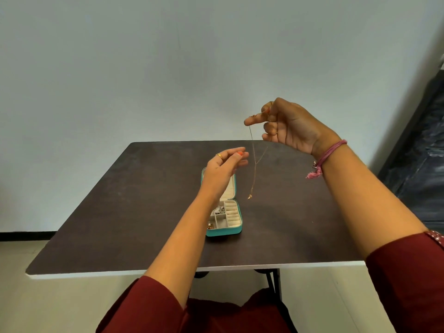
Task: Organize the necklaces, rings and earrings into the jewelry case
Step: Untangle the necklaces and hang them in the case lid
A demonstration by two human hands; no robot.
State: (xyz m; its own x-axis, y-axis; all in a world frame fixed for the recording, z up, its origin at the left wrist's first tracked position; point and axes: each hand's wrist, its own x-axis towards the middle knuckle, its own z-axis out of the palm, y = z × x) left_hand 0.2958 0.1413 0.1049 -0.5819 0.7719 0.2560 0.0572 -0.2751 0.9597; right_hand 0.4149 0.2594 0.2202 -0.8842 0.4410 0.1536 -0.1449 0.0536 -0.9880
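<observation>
A small teal jewelry case [236, 230] lies open on the dark table [144, 200], its cream lid tipped back behind my left hand. Its compartments hold a silver chain, ring rolls and some beads or earrings at the lower left. My right hand [288, 126] is raised above the table and pinches a thin gold necklace [253, 169], which hangs down in a loop with a small pendant at the bottom, right of the case. My left hand [224, 168] hovers over the case's lid, fingers relaxed and reaching toward the chain, apart from it.
The table's white front edge [168, 272] runs near my lap. A pale wall stands behind the table. A dark piece of furniture [422, 164] fills the right side. Folding table legs [274, 282] show below the edge.
</observation>
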